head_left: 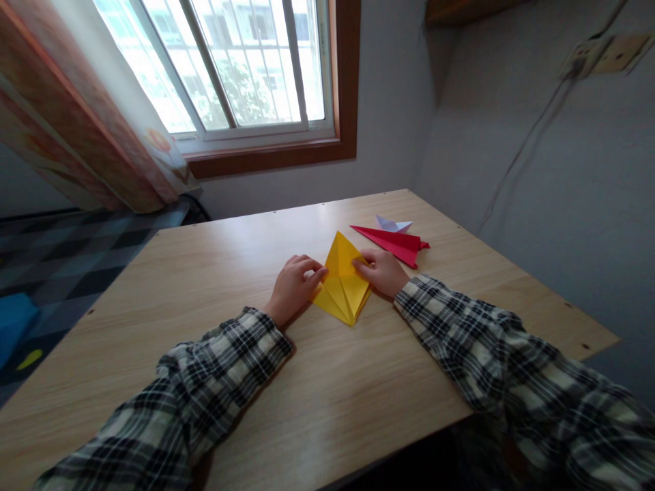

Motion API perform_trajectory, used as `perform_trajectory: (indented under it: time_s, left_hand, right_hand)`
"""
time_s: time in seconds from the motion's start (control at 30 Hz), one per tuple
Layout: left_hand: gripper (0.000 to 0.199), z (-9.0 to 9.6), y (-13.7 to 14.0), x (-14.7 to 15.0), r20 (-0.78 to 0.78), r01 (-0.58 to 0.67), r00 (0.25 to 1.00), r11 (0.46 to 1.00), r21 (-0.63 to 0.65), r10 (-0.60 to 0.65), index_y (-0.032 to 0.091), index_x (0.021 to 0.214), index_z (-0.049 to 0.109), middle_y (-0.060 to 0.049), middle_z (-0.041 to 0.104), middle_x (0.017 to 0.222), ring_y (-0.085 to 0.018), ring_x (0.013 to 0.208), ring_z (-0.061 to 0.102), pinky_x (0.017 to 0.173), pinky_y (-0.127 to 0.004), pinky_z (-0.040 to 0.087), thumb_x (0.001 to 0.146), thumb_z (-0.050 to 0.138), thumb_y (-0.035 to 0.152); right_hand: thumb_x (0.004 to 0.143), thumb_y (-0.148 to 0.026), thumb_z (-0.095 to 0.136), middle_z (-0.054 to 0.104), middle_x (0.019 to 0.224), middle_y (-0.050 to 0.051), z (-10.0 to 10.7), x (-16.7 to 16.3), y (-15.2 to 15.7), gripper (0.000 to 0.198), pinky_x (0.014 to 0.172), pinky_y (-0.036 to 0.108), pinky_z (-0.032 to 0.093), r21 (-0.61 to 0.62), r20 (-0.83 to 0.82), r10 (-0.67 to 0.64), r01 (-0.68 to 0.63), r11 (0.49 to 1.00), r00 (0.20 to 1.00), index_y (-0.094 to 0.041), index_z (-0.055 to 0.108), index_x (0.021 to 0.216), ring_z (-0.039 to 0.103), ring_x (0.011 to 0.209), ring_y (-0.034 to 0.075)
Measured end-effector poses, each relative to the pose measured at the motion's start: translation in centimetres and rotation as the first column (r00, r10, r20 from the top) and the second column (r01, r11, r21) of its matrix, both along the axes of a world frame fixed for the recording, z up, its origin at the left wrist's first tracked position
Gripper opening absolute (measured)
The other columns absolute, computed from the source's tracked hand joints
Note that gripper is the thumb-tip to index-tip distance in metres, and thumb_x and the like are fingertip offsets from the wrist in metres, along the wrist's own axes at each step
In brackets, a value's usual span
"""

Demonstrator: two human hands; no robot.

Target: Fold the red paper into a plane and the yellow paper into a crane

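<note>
A folded sheet of yellow origami paper (342,281) stands out in the middle of the table, shaped like a diamond with creases running to its near tip. My left hand (297,283) pinches its left edge between thumb and fingers. On the opposite side, my right hand (383,271) grips the right edge, its thumb lying on the front face. Loose layers show along the lower right side. Just beyond my right hand lie a red folded paper plane (394,242) and a small white folded paper boat (393,224).
The pale wooden table (215,279) has dark screw holes along its edges. Behind it are a window (240,68) and a patterned curtain (92,102). At the right wall, a cord (532,136) hangs from a socket (583,60). A blue object (15,320) rests on checked cloth at left.
</note>
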State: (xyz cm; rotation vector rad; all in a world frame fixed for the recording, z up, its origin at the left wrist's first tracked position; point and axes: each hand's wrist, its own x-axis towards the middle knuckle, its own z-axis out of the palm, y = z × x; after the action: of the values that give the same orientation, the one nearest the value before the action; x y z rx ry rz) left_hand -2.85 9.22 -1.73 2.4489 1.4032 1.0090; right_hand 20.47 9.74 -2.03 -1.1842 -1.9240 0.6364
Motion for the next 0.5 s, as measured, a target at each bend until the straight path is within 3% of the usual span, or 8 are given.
perform_trajectory:
  time_s: [0.27,0.5]
  left_hand:
    - [0.015,-0.05,0.10,-0.07,0.018,0.001,1.000,1.000,0.003,-0.001,0.021,0.083,0.071,-0.004,0.069,0.086,-0.021,0.087,0.060,0.082,-0.038,0.049,0.093,0.063,0.028]
    - [0.016,0.10,-0.04,0.02,0.021,-0.008,1.000,1.000,0.009,0.008,0.020,0.078,0.069,-0.004,0.069,0.084,-0.021,0.086,0.060,0.084,-0.039,0.049,0.092,0.062,0.024]
  right_hand:
    - [0.092,-0.030,0.055,0.070,0.080,0.005,0.27,0.19,0.04,0.020,0.062,0.027,0.043,-0.009,-0.026,-0.018,0.018,1.000,0.999,-0.017,0.071,0.089,0.061,0.072,0.018]
    - [0.092,-0.031,0.055,0.071,0.082,0.006,0.19,0.49,0.22,0.021,0.063,0.028,0.045,0.007,-0.048,-0.023,0.023,1.000,0.999,-0.018,0.071,0.092,0.063,0.075,0.020]
